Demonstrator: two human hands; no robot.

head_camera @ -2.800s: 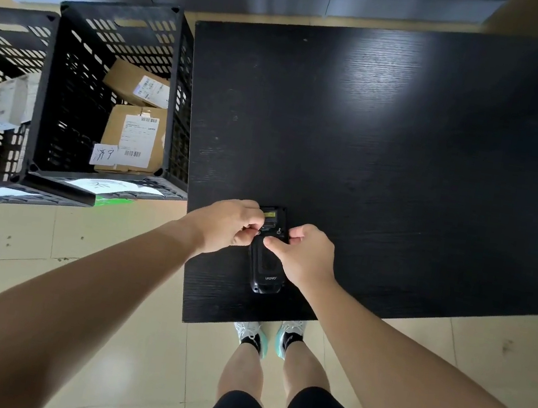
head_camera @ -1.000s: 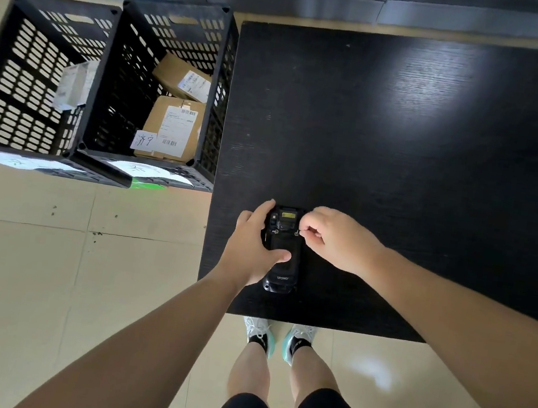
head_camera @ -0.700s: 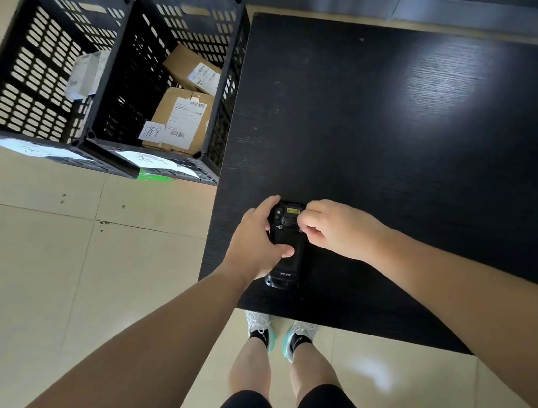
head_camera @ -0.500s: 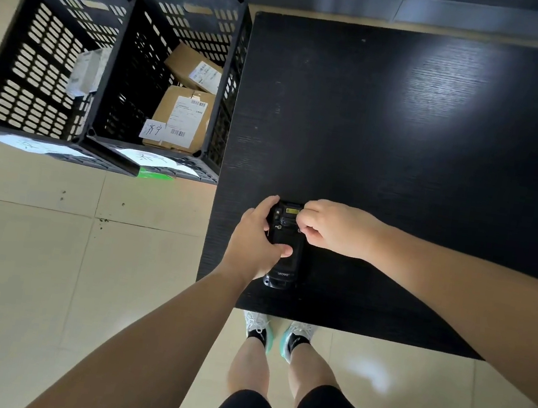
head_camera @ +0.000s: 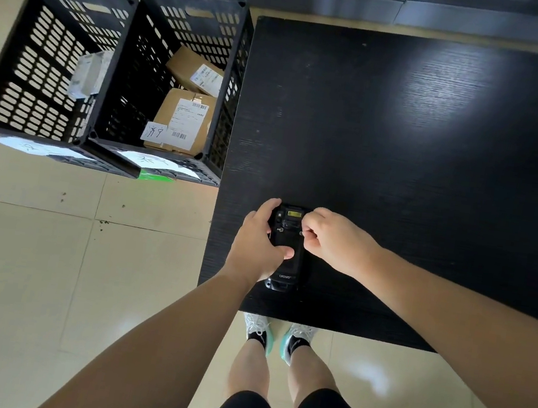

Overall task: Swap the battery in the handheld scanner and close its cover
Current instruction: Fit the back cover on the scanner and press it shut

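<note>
Broadly: tiled room, pale floor point(head_camera: 43, 276), dark cabinets along the far wall. Black table point(head_camera: 425, 139) fills the right of the view; top is bare apart from the device, matte woodgrain with a soft glare patch. Probably enough grip to keep a plastic case from skating, though that is a guess.

Two black slotted crates point(head_camera: 55, 70) stand on the floor just left of the table, touching each other. The nearer one holds cardboard parcels point(head_camera: 182, 119) with shipping labels (no spare battery visible anywhere).

Handheld scanner point(head_camera: 285, 251) lies back-up near the table's front-left corner, long axis pointing away from the person. Judged: rigid moulded plastic, moderately heavy for its size, smooth-sided so it could twist under a one-sided push. The rear cover looks like the weak part, likely thin with small catches; two small fasteners show near the upper end. Best hold is across the narrow flanks, mid-body.

Left hand point(head_camera: 258, 247) does about that: fingers curled over the left flank, thumb laid across the back, pinning it to the table. Right hand point(head_camera: 331, 240) is loosely closed, fingertips pinched together at the right-hand fastener; whether anything is gripped between them I cannot tell.

Cover still on; swap judged at the opening step.
</note>
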